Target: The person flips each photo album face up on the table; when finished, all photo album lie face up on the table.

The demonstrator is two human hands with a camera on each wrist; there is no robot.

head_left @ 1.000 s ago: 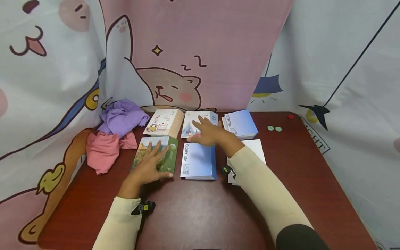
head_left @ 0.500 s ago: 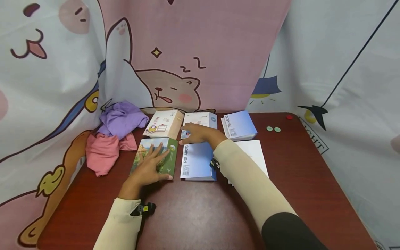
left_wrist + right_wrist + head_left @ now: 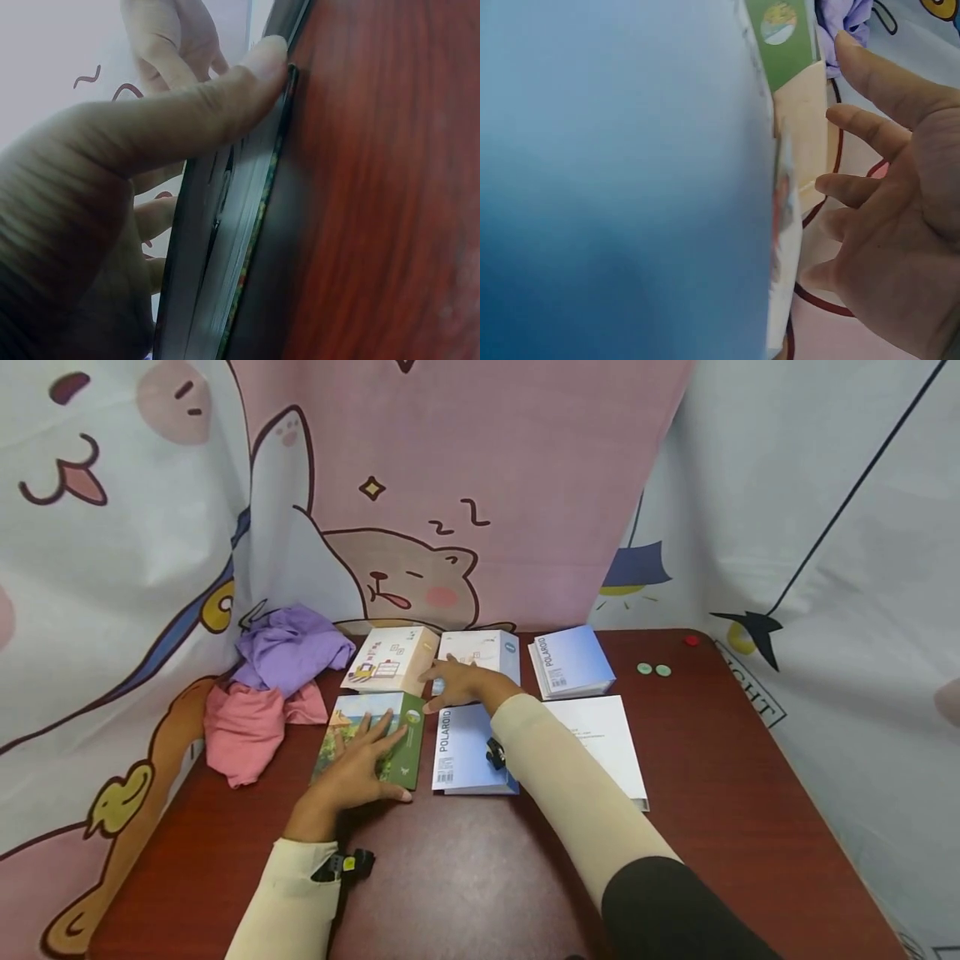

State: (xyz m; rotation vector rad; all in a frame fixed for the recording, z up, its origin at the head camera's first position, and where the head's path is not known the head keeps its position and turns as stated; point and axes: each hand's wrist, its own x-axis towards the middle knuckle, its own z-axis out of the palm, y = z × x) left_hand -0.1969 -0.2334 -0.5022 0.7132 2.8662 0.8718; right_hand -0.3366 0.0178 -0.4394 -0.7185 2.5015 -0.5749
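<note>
Head view: green landscape-cover booklet [image 3: 372, 737] flat on the dark red wooden table [image 3: 720, 777], pinned under the left hand [image 3: 358, 766], fingers spread straight across the cover, thumb along the near edge. Left wrist view: same booklet [image 3: 225, 247] seen edge-on, thumb tip [image 3: 259, 67] pressed against its edge, other fingers laid over the cover, nothing curled round it.

Just past the left fingertips, cream-coloured booklet with small room drawings [image 3: 390, 659]. Right hand [image 3: 459, 682] reaching across beside it, fingers extended and loosely apart, resting over the near part of the white booklet with a tent picture [image 3: 483, 651]. Right wrist view: palm [image 3: 900, 225] open, fingers relaxed and slightly bent, gripping nothing; blurred light blue cover filling the left of that view.

Under the right forearm, light blue "POLAROID" booklet [image 3: 467, 750], just to the right of the left hand. Beyond the right wrist on its outer side, second light blue "POLAROID" booklet [image 3: 572, 661]; nearer, a plain white booklet [image 3: 603, 739] partly hidden by the sleeve.

Far left of the left hand, crumpled purple cloth [image 3: 291, 645] lying on crumpled pink cloth [image 3: 243, 731]. Well to the right of the right hand, two small green round tokens [image 3: 653, 670] and a small red round token [image 3: 691, 641]. Cartoon-printed fabric backdrop [image 3: 420, 510] behind everything.
</note>
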